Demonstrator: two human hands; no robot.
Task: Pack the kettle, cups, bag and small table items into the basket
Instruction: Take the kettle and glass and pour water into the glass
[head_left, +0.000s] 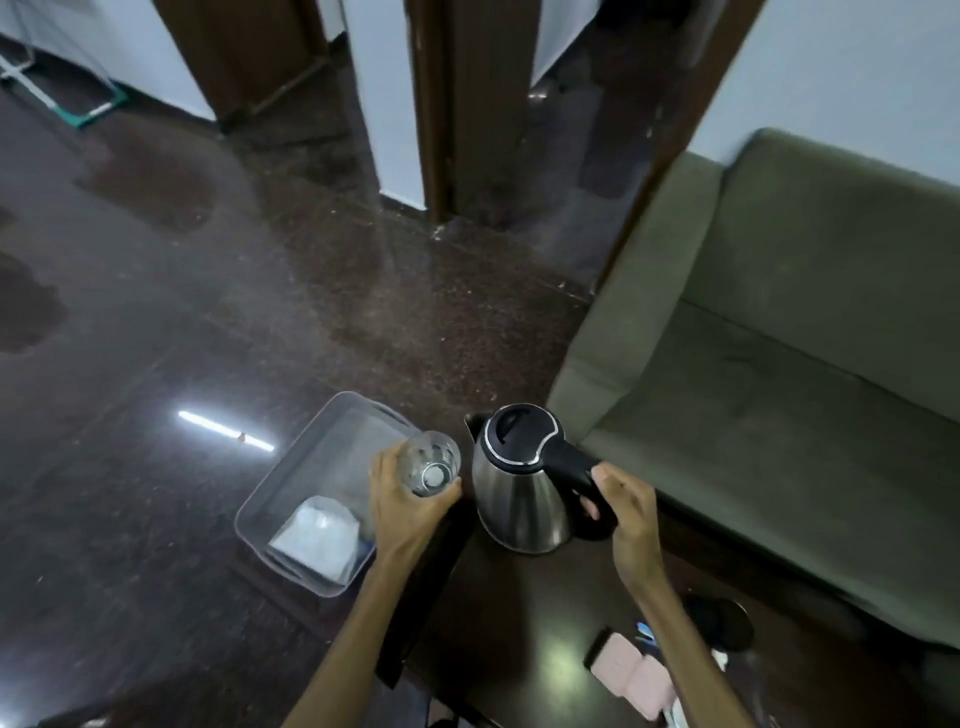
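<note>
- Kettle (519, 488) sits lower centre of the frame, upright on the dark desk (519, 623), steel body with a black lid and handle. Right hand (631, 512) has its grip wrapped round that handle, thumb on top, fingers curled under.
- Left hand (402, 506) holds a clear glass cup (431, 462) from the side, mouth tipped toward the camera, hovering over the near right edge of the basket (260, 499).
- Basket is a see-through plastic tub on the floor, just left of the desk. A white bag (317, 535) already lies in its near corner; the rest of it looks free.
- My read: both hands are loaded, and the cup goes in first since it's already over the tub.
- To do it well, I'd set the cup down upright in a corner, not drop it, so it doesn't knock against the kettle later.
- Kettle is the bulky one, so I'd lower it by the handle into the far open half, base flat, spout (475, 423) pointing away from the glass.
- Can't tell if there's water inside, so keep it level during the lift.
- Still on the desk at lower right of the frame: a pink wallet-like thing (631, 673) and a dark round object (719, 621), too blurry to name.
- Green sofa (779, 338) fills the right side, close to the kettle, so swing left, not back.
</note>
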